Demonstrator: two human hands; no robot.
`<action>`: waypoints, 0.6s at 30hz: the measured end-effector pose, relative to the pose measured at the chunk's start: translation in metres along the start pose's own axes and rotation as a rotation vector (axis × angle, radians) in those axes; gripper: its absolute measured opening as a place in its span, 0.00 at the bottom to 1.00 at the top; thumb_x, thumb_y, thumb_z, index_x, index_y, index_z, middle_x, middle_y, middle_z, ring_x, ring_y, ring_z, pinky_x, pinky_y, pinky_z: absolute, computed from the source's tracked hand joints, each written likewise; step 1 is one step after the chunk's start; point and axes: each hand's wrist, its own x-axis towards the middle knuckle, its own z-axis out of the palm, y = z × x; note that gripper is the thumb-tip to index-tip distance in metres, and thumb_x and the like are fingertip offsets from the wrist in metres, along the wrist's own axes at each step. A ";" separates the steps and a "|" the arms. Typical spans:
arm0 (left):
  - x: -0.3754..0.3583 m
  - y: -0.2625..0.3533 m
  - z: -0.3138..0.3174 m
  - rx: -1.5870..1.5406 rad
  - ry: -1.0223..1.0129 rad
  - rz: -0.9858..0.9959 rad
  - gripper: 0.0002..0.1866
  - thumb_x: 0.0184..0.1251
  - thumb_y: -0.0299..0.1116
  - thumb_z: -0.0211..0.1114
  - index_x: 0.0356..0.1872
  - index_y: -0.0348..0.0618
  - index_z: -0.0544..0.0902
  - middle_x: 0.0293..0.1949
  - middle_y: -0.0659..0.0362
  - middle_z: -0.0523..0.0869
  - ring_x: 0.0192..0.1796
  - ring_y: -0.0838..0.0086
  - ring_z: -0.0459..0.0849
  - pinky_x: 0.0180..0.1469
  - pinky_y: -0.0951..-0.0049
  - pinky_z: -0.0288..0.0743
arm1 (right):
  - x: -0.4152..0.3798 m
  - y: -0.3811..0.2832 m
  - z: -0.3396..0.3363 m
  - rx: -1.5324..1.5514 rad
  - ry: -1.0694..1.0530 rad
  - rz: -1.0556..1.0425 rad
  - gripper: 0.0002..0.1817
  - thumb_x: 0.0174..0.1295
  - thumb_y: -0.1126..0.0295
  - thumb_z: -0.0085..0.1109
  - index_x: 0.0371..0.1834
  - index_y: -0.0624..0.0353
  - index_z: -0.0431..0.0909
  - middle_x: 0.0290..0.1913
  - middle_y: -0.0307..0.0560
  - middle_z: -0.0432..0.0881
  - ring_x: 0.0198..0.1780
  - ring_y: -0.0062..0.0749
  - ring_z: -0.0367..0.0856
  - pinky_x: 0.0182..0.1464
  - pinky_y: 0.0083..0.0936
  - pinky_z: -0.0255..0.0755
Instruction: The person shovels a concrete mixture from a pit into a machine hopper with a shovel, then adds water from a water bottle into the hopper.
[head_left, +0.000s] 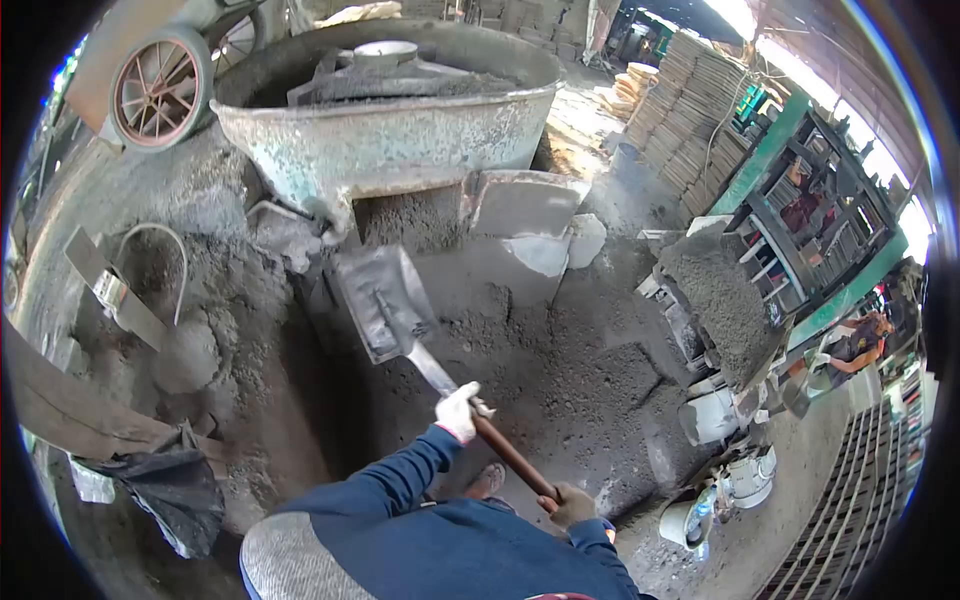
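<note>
I hold a shovel with both hands, its flat metal blade pointing away from me over the dark floor material. My left hand, in a white glove, is wrapped round the shaft near the metal socket. Lower down, at the rear end of the brown handle, my right hand is closed in a dark glove. The blade shows bare grey metal with a little dark material near its lower edge. Loose dark grit lies beneath and to the right of the shovel.
A large round mixing tub stands ahead, with an opening low in its front. At the right are a grit-filled hopper, a green-framed machine, a bucket and another person. A spoked wheel is at upper left.
</note>
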 end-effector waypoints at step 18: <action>0.104 -0.034 0.054 -0.099 -0.077 -0.233 0.14 0.71 0.42 0.65 0.28 0.52 0.73 0.18 0.65 0.72 0.17 0.71 0.72 0.30 0.59 0.78 | -0.010 0.198 0.027 2.045 -0.182 0.687 0.12 0.58 0.73 0.60 0.44 0.65 0.77 0.33 0.53 0.81 0.32 0.47 0.83 0.37 0.51 0.80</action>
